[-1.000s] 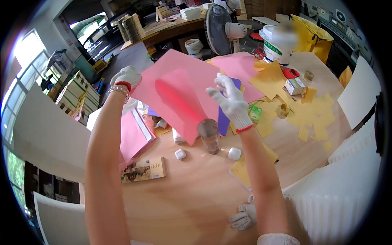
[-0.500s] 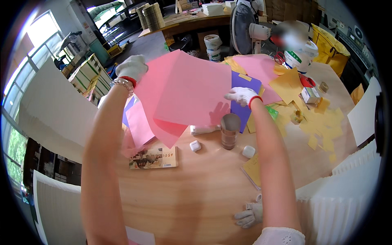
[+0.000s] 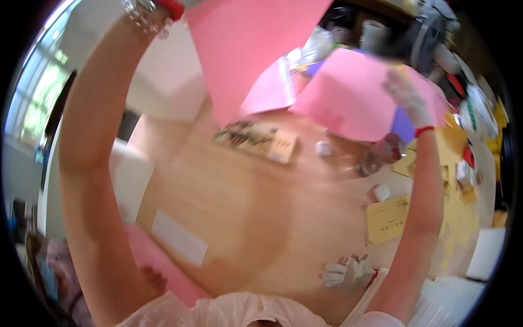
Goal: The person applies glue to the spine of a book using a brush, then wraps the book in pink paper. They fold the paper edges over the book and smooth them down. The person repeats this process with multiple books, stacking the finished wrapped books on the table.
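A large pink sheet (image 3: 245, 49) hangs at the top beside my raised left hand, whose red glove cuff (image 3: 173, 7) shows. The fingers of that hand lie beyond the top edge; the sheet seems to hang from them. More pink sheeting (image 3: 348, 98) spreads over the far middle of the table. At its right side is my right hand (image 3: 406, 98) in a white glove with a red cuff, its fingers smeared by motion. A clear cup (image 3: 370, 163) stands below that hand. A purple sheet (image 3: 402, 128) shows under the pink.
A picture book (image 3: 259, 140) lies mid-table near a small white case (image 3: 323, 147). Another white case (image 3: 381, 192), a yellow booklet (image 3: 388, 220) and a loose glove (image 3: 348, 271) lie at right. Yellow scraps (image 3: 460, 218) cover the right side. A pale strip (image 3: 180, 238) lies lower left.
My left hand and the pink sheet have moved up, the hand mostly out of view. My right hand has swung up and right. The whole view has tilted and blurred.
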